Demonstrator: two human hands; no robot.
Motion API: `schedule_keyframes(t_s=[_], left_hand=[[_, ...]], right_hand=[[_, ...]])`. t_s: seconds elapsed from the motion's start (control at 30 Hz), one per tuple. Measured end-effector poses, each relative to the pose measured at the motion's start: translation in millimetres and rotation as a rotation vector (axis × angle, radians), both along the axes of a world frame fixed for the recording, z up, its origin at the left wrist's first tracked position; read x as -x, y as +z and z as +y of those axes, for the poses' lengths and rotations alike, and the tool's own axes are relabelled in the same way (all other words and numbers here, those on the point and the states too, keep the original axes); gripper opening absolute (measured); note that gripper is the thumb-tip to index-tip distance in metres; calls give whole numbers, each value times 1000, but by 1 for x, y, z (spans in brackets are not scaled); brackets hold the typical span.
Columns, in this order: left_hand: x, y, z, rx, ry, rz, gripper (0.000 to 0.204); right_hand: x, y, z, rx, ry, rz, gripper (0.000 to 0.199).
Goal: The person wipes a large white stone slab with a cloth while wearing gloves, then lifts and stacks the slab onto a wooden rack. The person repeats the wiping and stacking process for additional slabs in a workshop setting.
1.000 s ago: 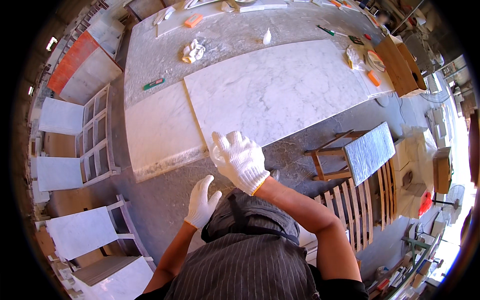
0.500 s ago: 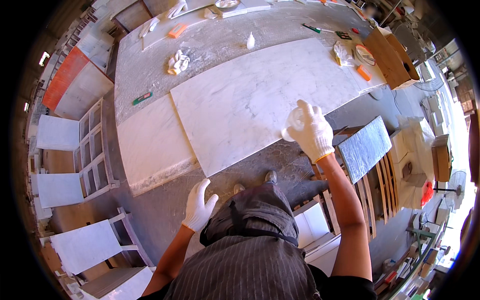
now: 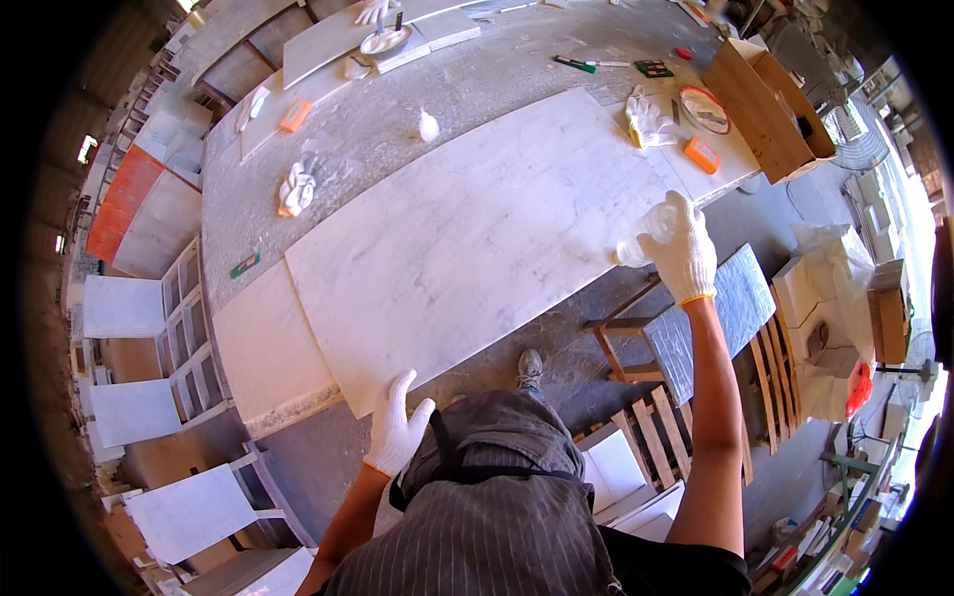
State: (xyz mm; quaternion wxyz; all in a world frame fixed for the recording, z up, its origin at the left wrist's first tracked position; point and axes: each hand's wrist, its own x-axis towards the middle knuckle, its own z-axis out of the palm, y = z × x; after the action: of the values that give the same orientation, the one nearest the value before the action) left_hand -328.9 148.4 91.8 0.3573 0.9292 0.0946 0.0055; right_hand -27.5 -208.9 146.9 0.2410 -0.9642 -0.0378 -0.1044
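A large white marble slab (image 3: 467, 228) with grey veins lies on the worktable. My right hand (image 3: 688, 253), in a white knit glove, is closed round a clear plastic bottle (image 3: 636, 243), tilted at the slab's near right edge. Whether the bottle touches the stone I cannot tell. My left hand (image 3: 397, 427), gloved the same way, holds nothing. Its thumb and fingers are apart, close to the slab's near left corner. A second pale slab (image 3: 268, 348) lies to the left, its edge against the big one.
On the table are a white squeeze bottle (image 3: 428, 126), crumpled gloves (image 3: 296, 190), orange blocks (image 3: 703, 155) and a green-handled cutter (image 3: 244, 265). A cardboard box (image 3: 765, 109) stands far right. A wrapped panel on a stand (image 3: 711, 318) and wooden pallets (image 3: 656, 437) are near my right arm.
My right hand has moved right along the slab's near edge with the bottle. My left hand has come closer to the slab's corner. The whole view has shifted, and one shoe shows farther forward.
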Motion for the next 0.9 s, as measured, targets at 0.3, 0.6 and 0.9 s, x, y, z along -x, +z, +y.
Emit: schedule_keyframes(t_s=[0.3,0.6,0.9], left_hand=[[-95,6,-73,-2,-163,-93,59],[-174,14,-129,92,-318,-94,55],[-234,-15,-172,1008,-12,351,77]], right_hand=[[-97,-16,-100,9,-156,-70,67],[-113,-16,-134,-42,-313,-66,70],[-26,-107,-49,-1627,-321,336,46]])
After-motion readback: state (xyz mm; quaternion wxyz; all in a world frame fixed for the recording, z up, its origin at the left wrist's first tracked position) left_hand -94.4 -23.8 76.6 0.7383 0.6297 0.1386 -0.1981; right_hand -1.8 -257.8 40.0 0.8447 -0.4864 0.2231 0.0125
